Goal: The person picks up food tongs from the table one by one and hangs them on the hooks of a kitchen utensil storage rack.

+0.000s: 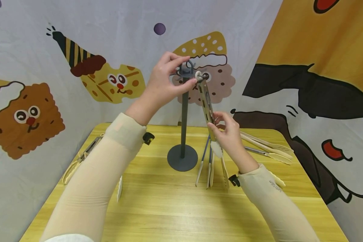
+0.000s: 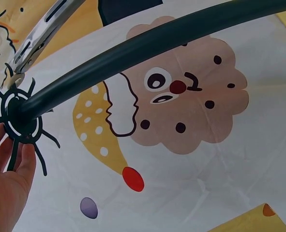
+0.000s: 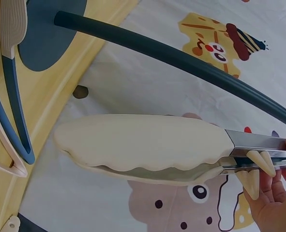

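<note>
A dark grey stand [image 1: 184, 124] with a round base rises upright from the table; its top [image 2: 22, 113] carries a circle of curved hooks. My left hand [image 1: 164, 79] holds this hooked top, fingers and thumb around its edge. My right hand [image 1: 227, 131] grips metal tongs [image 1: 206, 101] near their lower part. The tongs hang steeply, with scalloped cream heads [image 3: 147, 140] at the lower end. Their pale hanging loop [image 1: 198, 76] is up at the right side of the hooks, overlapping one in the left wrist view.
Blue-handled tongs [image 1: 203, 159] lie right of the stand's base [image 1: 182, 164]. More cream-tipped tongs [image 1: 266, 144] are at the table's right, others [image 1: 81, 159] at the left edge. A cream tip [image 1: 120, 190] shows beside the left sleeve. A cartoon-printed curtain [image 1: 124, 30] hangs behind.
</note>
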{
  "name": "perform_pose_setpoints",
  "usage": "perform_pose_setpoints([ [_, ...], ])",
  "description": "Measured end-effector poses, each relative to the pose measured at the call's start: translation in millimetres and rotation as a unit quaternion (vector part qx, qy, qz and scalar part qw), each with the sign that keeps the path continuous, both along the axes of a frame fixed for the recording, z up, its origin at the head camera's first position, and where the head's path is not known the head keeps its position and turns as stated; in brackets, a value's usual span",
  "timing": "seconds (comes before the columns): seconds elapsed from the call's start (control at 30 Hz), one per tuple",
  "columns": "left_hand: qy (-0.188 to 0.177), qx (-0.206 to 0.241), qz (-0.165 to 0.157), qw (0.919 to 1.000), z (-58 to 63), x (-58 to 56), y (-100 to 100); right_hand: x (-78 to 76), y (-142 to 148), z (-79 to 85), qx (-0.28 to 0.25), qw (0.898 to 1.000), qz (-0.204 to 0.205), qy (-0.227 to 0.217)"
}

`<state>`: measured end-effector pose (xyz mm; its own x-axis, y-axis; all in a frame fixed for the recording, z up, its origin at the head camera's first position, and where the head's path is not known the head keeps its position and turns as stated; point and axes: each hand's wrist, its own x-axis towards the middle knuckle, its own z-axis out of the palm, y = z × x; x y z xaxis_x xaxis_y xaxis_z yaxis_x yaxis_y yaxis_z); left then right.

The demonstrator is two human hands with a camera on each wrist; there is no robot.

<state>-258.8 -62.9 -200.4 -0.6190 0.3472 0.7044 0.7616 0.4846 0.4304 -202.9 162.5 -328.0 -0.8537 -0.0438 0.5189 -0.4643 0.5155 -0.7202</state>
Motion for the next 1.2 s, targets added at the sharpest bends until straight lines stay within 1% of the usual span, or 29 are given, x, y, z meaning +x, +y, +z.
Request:
perform_pose_setpoints([
  [0.23, 0.001, 0.000, 0.000, 1.0000, 0.7, -0.7, 0, -2.9, -2, -2.3, -0.010, 1.000, 0.002, -0.003],
  [0.4, 0.001, 0.001, -0.002, 1.0000, 1.5, -0.6, 0, -3.8, -7, -3.2, -0.023, 1.000, 0.003, -0.018],
  [0.53, 0.004, 0.002, -0.003, 1.0000, 1.3, -0.7, -1, 5.4, -16, 6.6, -0.030, 0.999, 0.011, -0.025],
  [0.67, 0.005, 0.001, 0.000, 1.0000, 1.2, -0.5, -1, 16.3, -26, 18.7, -0.032, 0.999, 0.026, -0.011],
  [0.77, 0.005, 0.000, 0.002, 1.0000, 1.1, -0.3, 0, 16.7, -28, 19.1, -0.033, 0.999, 0.034, -0.010],
  [0.83, 0.008, 0.000, 0.002, 1.0000, 0.9, -0.2, 1, 15.0, -29, 16.8, -0.035, 0.999, 0.038, -0.017],
  [0.97, 0.011, 0.000, -0.001, 0.9999, 0.6, 0.0, 1, -0.3, -26, -0.4, -0.044, 0.997, 0.048, -0.033],
  [1.07, 0.010, 0.001, -0.001, 1.0000, 0.1, 0.3, 2, -11.2, -24, -12.6, -0.048, 0.997, 0.052, -0.038],
  [1.2, 0.009, 0.001, -0.001, 1.0000, -0.9, 0.6, 2, -14.5, -25, -17.1, -0.041, 0.997, 0.054, -0.027],
])
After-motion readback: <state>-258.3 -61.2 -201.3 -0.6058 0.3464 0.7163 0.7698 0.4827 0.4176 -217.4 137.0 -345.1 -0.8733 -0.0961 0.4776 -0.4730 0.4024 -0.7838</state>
